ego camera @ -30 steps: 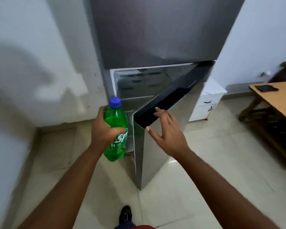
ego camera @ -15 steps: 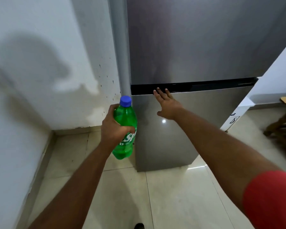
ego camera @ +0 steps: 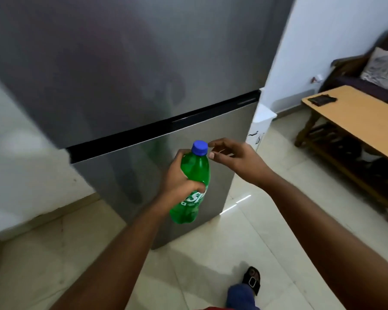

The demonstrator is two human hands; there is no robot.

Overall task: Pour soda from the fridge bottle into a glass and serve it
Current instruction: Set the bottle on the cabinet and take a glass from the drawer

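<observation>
A green soda bottle (ego camera: 192, 184) with a blue cap (ego camera: 200, 147) is upright in front of the grey fridge (ego camera: 121, 86). My left hand (ego camera: 177, 182) is wrapped around the bottle's middle, over part of the label. My right hand (ego camera: 235, 157) hovers just right of the cap, fingers and thumb apart, holding nothing, close to the cap. Both fridge doors are shut. No glass is in view.
A wooden low table (ego camera: 354, 121) with a dark flat object (ego camera: 321, 100) on it stands at the right, with a sofa and cushion (ego camera: 381, 68) behind. A small white cabinet (ego camera: 259, 124) sits beside the fridge. Tiled floor lies below, with my sandalled foot (ego camera: 251, 281).
The lower fridge door swung shut under my right hand. That hand then left the door and came beside the bottle cap. The view turned right, showing the table and sofa.
</observation>
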